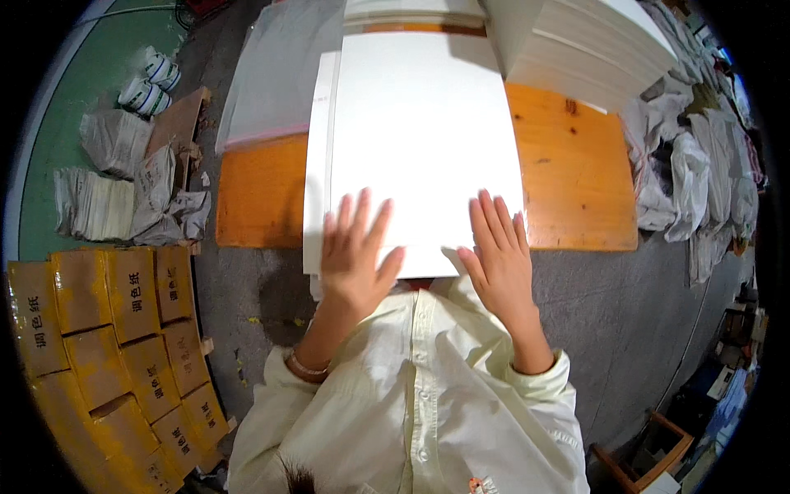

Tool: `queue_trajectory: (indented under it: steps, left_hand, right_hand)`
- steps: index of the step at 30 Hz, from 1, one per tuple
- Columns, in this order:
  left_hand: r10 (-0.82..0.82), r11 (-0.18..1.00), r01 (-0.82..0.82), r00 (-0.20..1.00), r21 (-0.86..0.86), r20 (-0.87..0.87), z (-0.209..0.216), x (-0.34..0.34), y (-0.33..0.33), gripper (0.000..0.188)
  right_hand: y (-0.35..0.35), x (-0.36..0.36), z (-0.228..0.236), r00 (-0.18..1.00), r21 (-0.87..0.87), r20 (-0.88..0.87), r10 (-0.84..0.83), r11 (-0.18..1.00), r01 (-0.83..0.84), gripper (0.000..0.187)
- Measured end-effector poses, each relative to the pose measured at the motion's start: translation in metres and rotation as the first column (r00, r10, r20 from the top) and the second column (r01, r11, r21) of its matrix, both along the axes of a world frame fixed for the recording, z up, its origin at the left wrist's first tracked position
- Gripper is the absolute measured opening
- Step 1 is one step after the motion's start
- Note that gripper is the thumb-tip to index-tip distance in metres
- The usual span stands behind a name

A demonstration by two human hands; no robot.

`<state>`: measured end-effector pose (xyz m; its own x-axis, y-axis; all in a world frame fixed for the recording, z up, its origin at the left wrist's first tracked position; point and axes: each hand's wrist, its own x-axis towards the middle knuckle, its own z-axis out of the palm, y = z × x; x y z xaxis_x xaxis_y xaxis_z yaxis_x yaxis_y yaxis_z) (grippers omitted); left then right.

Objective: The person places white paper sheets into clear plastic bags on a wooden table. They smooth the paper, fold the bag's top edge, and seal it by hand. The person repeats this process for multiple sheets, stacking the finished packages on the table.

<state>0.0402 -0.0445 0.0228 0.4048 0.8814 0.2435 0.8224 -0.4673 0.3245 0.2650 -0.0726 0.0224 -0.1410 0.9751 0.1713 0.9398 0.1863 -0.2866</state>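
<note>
A stack of large white paper sheets [424,123] lies on the orange wooden table [576,173], its near end reaching past the table's front edge. My left hand [354,255], slightly blurred, is over the stack's near left part with its fingers spread. Flat at the near right edge of the sheets is my right hand [499,255], fingers stretched forward and thumb out to the side. Neither hand grips anything. Along the left side, another white layer shows beneath the top sheets. Whether the left palm presses on the paper cannot be told.
Clear plastic bags [284,74] lie on the table's far left. A tall pile of white sheets [576,49] stands at the far right. Taped cardboard boxes [123,329] are stacked on the left; grey plastic bundles [691,173] hang at the right. A wooden frame [658,453] sits lower right.
</note>
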Motion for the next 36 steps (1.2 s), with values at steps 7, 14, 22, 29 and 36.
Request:
queue_trajectory:
  steps: [7, 14, 22, 29, 36]
  left_hand:
    - [0.258, 0.929, -0.051, 0.800, -0.367, 0.542, 0.009, -0.036, -0.013, 0.052]
    - [0.705, 0.661, 0.407, -0.050, -0.630, 0.708, 0.020, -0.050, 0.007, 0.063]
    - [0.506, 0.609, 0.449, 0.416, -0.654, 0.756, 0.026, -0.050, 0.016, 0.066]
    - [0.185, 0.745, 0.320, 0.744, -0.585, 0.642, 0.026, -0.091, 0.055, 0.037]
    - [0.006, 0.913, 0.067, 0.984, 0.402, -0.178, 0.021, -0.117, 0.204, 0.037]
  right_hand:
    - [-0.014, 0.020, 0.004, 0.905, -0.012, -0.352, -0.239, 0.968, 0.252, 0.048]
    - [-0.010, 0.031, 0.013, 0.061, -0.191, -0.974, -0.216, 0.940, 0.283, 0.053]
    - [-0.001, 0.058, 0.029, 0.083, -0.633, -0.771, -0.631, 0.746, -0.209, 0.039]
    - [-0.006, 0.074, 0.026, 0.183, -0.501, -0.857, -0.482, 0.862, -0.076, 0.030]
    - [0.003, 0.078, 0.106, 0.084, -0.265, -0.961, -0.262, 0.964, -0.035, 0.026]
